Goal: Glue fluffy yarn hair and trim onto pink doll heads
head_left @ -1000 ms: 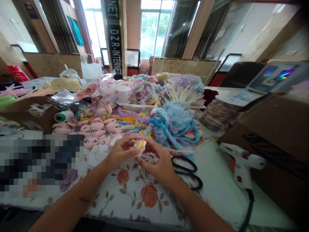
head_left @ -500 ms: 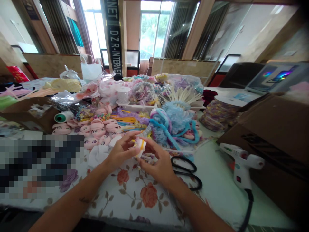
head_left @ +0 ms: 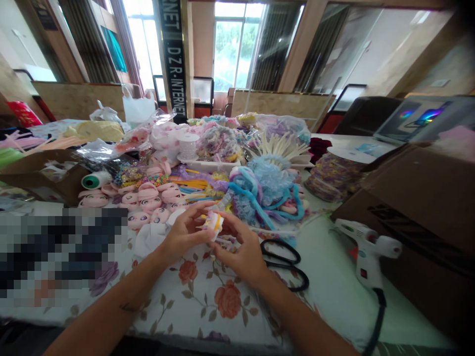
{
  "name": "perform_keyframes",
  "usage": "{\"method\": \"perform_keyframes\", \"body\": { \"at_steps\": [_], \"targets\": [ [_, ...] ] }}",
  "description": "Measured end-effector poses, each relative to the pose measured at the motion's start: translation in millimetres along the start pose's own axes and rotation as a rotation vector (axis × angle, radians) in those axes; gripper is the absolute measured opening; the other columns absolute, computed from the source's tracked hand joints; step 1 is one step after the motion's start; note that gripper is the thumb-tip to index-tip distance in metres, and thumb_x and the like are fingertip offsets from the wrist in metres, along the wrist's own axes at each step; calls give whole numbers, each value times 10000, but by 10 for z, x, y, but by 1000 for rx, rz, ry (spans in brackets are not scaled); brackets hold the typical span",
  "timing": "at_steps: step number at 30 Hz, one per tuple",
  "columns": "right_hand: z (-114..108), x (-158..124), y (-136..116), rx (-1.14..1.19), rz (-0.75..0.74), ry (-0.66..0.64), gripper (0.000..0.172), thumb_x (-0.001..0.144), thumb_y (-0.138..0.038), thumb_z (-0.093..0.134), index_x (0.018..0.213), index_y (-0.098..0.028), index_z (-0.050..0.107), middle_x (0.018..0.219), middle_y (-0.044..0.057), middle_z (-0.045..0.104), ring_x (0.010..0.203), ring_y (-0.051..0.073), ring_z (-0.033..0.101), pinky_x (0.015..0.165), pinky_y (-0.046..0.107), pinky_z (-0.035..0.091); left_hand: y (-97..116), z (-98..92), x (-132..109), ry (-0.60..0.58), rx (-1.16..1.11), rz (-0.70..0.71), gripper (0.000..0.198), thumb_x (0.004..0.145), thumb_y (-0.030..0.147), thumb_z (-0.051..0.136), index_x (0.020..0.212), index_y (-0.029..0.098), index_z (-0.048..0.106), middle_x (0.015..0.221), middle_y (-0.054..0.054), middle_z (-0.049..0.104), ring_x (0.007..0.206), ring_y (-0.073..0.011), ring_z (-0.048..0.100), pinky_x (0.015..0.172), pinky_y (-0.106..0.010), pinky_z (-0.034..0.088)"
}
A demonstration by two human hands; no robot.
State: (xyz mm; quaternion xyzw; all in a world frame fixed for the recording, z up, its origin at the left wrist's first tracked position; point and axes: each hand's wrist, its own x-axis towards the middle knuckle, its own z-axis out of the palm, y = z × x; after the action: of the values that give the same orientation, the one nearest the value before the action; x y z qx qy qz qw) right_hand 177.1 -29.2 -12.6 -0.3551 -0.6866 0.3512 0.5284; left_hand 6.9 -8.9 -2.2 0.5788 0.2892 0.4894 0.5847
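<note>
Over the flowered cloth, both hands meet around a small white piece with a yellow band and lilac frill (head_left: 216,225); its exact kind is unclear. My left hand (head_left: 185,231) pinches it between thumb and fingers. My right hand (head_left: 241,247) curls around its right side, fingertips at its edge, the thumb lower down. Some pale trim hangs beneath, partly hidden by the fingers. Black-handled scissors (head_left: 285,264) lie right of my right hand. A white cloth piece (head_left: 148,241) lies left of my left hand.
Pink doll faces (head_left: 150,198) and a thread spool (head_left: 95,180) lie to the left. Blue fluffy yarn (head_left: 272,178) is heaped ahead. At right are a white glue gun (head_left: 367,252) with its cable, a cardboard box (head_left: 419,207) and a large reel of trim (head_left: 330,175).
Both hands keep their hold, with the small piece turned very slightly between the fingers. The view has shifted a little; the things on the table have not moved.
</note>
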Motion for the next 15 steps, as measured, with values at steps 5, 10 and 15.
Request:
{"method": "perform_keyframes", "body": {
  "at_steps": [5,10,15],
  "targets": [
    [-8,7,-20,-5,1,-14,564,689,-133,691,1227,-217,548,1116,73,691,968,230,680,856,370,556,14,-16,-2,10,6,-3,564,720,234,744,1250,289,558,1076,-37,586,897,-158,588,769,-268,483],
    [0,15,-58,34,-9,1,571,699,-116,663,1238,-230,514,1183,74,661,1018,223,666,881,358,550,8,-1,4,-38,5,9,601,705,244,760,1263,307,546,1077,-40,606,957,-182,583,816,-309,494],
    [21,2,-62,55,4,-2,548,693,-124,666,1209,-227,511,1194,88,653,1033,232,662,901,387,540,-9,-1,-2,-13,17,27,567,707,218,760,1234,304,568,1039,-40,624,897,-167,602,786,-314,511]
  ]
}}
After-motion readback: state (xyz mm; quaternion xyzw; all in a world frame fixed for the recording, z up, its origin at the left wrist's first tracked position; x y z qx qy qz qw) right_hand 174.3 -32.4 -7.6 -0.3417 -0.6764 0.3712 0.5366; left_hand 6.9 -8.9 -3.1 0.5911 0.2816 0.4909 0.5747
